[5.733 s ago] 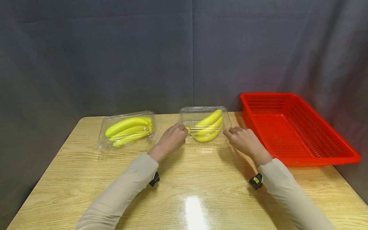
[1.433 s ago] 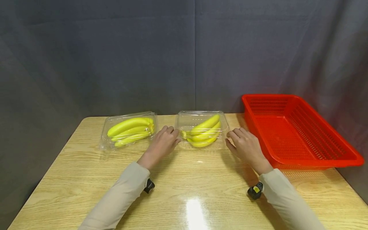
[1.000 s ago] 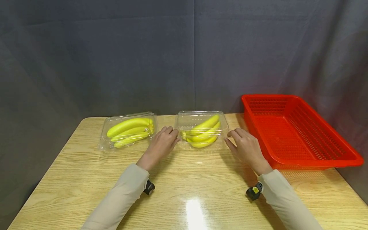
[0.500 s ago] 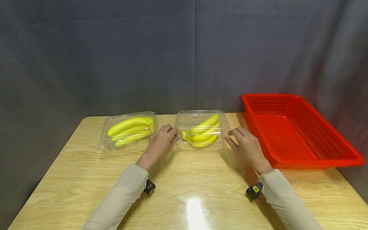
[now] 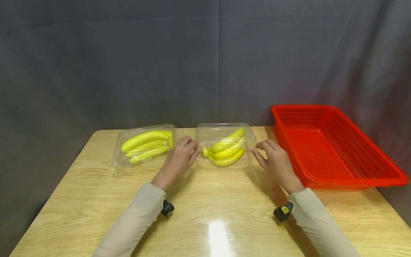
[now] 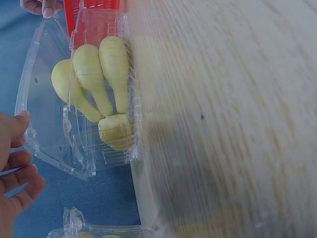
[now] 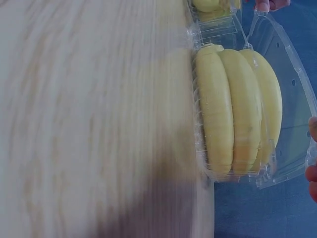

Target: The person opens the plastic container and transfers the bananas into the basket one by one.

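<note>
A clear plastic clamshell box (image 5: 210,132) holding a bunch of bananas (image 5: 226,153) lies at the far middle of the table. On its left front corner my left hand (image 5: 179,155) pinches the lid edge between thumb and fingers. My right hand (image 5: 274,160) pinches the lid at the right front corner. Both wrist views show the lid (image 6: 44,94) angled up off the base (image 7: 200,134), a wedge of space between them. The bananas lie in the base, stem end towards my left hand.
A second clear clamshell (image 5: 117,157) with bananas (image 5: 147,141) sits to the left, close by my left hand. On the right stands a red plastic basket (image 5: 308,175), its near side close to my right hand. A dark curtain (image 5: 160,64) hangs behind the wooden table (image 5: 192,221).
Since the oldest frame, the middle clamshell has shifted slightly left and nearer, and my hands have drawn back a little with fingers less bunched. Over the last second both hands have barely moved.
</note>
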The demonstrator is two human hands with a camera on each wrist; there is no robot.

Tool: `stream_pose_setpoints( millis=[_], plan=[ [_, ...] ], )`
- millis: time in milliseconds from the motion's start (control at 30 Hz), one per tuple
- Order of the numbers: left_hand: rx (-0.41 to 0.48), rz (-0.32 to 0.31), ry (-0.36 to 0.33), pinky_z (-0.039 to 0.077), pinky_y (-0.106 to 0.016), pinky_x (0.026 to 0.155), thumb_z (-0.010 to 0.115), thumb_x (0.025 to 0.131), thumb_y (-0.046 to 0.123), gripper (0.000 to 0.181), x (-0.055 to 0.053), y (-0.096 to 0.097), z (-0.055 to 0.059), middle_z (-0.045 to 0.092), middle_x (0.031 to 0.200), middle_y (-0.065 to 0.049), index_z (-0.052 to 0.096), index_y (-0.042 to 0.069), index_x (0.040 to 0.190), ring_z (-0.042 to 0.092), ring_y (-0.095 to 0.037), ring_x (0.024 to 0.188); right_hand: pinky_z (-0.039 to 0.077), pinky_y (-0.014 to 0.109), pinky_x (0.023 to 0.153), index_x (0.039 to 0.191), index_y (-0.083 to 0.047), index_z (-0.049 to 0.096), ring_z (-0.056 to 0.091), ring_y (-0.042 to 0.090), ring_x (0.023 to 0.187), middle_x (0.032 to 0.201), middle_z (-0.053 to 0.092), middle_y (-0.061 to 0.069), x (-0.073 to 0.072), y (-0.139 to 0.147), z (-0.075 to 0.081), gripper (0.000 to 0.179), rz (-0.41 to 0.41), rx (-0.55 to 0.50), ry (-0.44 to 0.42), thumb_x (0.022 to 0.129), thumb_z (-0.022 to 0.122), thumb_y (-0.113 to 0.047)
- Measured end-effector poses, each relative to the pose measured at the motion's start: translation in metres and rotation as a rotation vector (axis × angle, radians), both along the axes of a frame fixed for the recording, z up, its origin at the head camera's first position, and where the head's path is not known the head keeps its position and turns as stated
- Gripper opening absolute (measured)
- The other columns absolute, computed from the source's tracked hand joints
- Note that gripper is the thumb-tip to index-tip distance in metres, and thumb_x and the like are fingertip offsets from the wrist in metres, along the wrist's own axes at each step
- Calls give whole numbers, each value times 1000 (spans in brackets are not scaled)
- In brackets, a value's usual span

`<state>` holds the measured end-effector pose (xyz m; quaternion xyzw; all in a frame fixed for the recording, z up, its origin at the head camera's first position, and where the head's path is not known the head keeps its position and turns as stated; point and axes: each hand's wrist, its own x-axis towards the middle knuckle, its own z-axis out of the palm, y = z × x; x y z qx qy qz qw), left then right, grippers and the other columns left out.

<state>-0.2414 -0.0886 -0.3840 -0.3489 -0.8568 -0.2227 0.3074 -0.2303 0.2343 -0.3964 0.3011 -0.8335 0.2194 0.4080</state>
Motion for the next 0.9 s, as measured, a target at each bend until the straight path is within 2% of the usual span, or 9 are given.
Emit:
stream_pose_setpoints(
  millis=[133, 267, 367, 533, 633, 733, 900],
  plan=[
    [10, -7, 14, 48, -33, 68, 71, 90, 9, 13, 0, 0, 1, 56, 87, -9, 60, 3, 86, 53, -25, 79, 54, 42, 64, 88, 2, 65, 61, 26, 73, 82, 62, 11, 0, 0, 2, 21, 13, -22, -9, 83, 78, -14],
    [33, -8, 25, 49, -34, 69, 72, 88, 7, 13, 0, 0, 3, 56, 87, -9, 60, 2, 86, 54, -25, 79, 54, 41, 62, 87, 1, 66, 60, 25, 70, 80, 61, 11, -1, -1, 4, 39, 11, -34, 0, 95, 62, -37],
    [53, -10, 30, 49, -36, 69, 72, 88, 6, 14, 0, 0, 4, 56, 86, -10, 59, 2, 86, 54, -26, 79, 54, 40, 60, 86, 1, 66, 60, 25, 68, 79, 61, 10, -2, -2, 7, 48, 7, -42, 13, 97, 53, -44],
    [74, -14, 44, 48, -36, 69, 73, 87, 6, 15, -1, -1, 6, 56, 85, -9, 59, 1, 86, 54, -26, 78, 54, 40, 61, 86, 1, 66, 61, 25, 69, 80, 62, 11, -3, -3, 11, 39, 11, -48, 2, 95, 62, -37],
    [81, -12, 42, 48, -34, 67, 73, 87, 7, 15, 0, -1, 6, 56, 85, -9, 59, 2, 86, 53, -25, 77, 54, 40, 62, 86, 1, 66, 61, 24, 69, 80, 62, 11, -3, -4, 13, 24, 12, -55, -2, 87, 75, -21],
    [95, -9, 35, 48, -33, 68, 73, 87, 8, 16, 0, -1, 8, 55, 86, -8, 59, 2, 86, 53, -24, 78, 55, 39, 64, 86, 1, 66, 61, 24, 71, 80, 62, 11, -3, -4, 16, 19, 6, -57, -5, 79, 80, -9],
    [136, -15, 16, 48, -32, 68, 75, 85, 7, 16, 0, -2, 9, 54, 85, -8, 59, 3, 85, 52, -23, 78, 54, 39, 61, 84, 0, 65, 61, 24, 70, 79, 60, 11, -4, -7, 19, 19, 1, -86, 5, 77, 81, -7]
  ],
)
